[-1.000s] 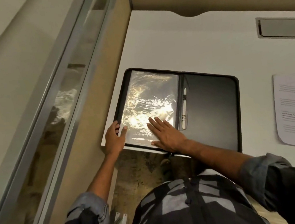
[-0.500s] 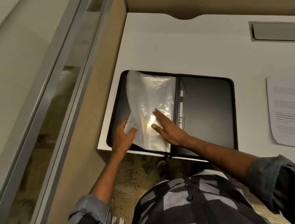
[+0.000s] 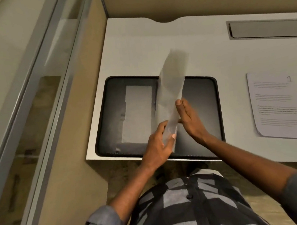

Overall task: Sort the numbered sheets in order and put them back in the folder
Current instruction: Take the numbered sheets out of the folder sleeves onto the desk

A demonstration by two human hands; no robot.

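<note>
Clear plastic, a sleeve [image 3: 172, 83] is held upright over the middle of the open black folder [image 3: 203, 109], which lies flat at the front left corner of the white desk [image 3: 154, 46]. The sleeve's lower end is pinched by the left hand [image 3: 157, 146], thumb on its near face. The right hand [image 3: 189, 118] is laid against the other side with straight fingers, gripping nothing. A pale rectangle [image 3: 138, 113], sheet or pocket, is seen in the folder's left half. A printed sheet [image 3: 277, 105] marked 1 lies near the desk's front edge, right of the folder.
</note>
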